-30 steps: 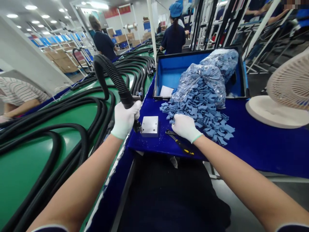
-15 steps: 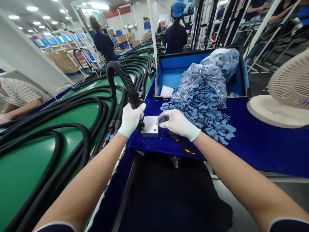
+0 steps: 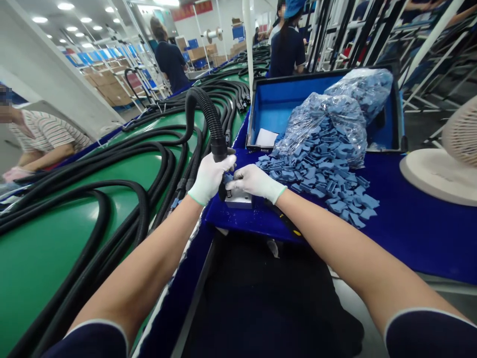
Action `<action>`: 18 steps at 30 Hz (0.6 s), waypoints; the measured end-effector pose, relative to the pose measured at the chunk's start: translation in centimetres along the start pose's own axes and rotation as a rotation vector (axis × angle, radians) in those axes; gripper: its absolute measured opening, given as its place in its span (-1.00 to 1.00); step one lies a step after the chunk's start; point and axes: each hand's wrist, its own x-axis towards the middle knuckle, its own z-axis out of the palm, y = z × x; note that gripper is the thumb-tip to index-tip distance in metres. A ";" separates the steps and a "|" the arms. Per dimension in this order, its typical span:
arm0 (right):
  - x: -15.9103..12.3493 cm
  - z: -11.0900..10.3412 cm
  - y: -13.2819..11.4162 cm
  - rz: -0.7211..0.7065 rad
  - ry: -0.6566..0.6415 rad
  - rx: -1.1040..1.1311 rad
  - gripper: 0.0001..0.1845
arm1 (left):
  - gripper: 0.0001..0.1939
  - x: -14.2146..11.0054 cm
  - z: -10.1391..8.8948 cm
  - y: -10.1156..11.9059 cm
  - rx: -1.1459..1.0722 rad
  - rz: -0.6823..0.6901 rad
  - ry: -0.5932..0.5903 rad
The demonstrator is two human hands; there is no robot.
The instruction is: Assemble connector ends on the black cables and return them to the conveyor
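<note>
My gloved left hand (image 3: 209, 178) is closed around the end fitting of a black corrugated hose (image 3: 215, 124), holding it upright above a small metal block (image 3: 239, 201). Against that fitting, my gloved right hand (image 3: 257, 183) pinches a small blue plastic clip (image 3: 228, 178), mostly covered by the fingers. The block sits on the blue tabletop (image 3: 238, 219) under both hands. To the right of my right hand spreads a heap of loose blue clips (image 3: 328, 174), spilling from a clear plastic bag (image 3: 331, 114).
Pliers with yellow-marked handles (image 3: 288, 223) lie partly under my right forearm. A blue crate (image 3: 270, 107) stands behind the heap. A fan (image 3: 436, 174) is at the right. Many black hoses (image 3: 122, 184) cover the green conveyor (image 3: 74, 258). A co-worker in stripes (image 3: 55, 129) sits across it.
My right hand has moved left from above the metal block, bringing the blue clip to the hose fitting. My left hand still grips the hose. The whole view has shifted slightly.
</note>
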 end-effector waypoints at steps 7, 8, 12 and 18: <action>-0.2 -0.3 -1.0 0.039 0.005 -0.116 -0.48 | -0.61 -0.6 0.5 1.6 0.053 0.034 -0.023; -0.4 -0.4 -1.2 0.042 0.000 -0.122 -0.48 | -0.60 -0.9 0.1 1.9 0.060 0.036 -0.009; -1.8 -0.9 -1.3 -0.009 -0.027 -0.111 -0.59 | -0.55 -4.4 -5.4 3.3 -0.022 0.021 0.192; -3.4 -1.8 -0.6 -0.017 -0.053 -0.203 -0.73 | -0.36 -17.7 -18.9 4.7 0.459 -0.335 0.205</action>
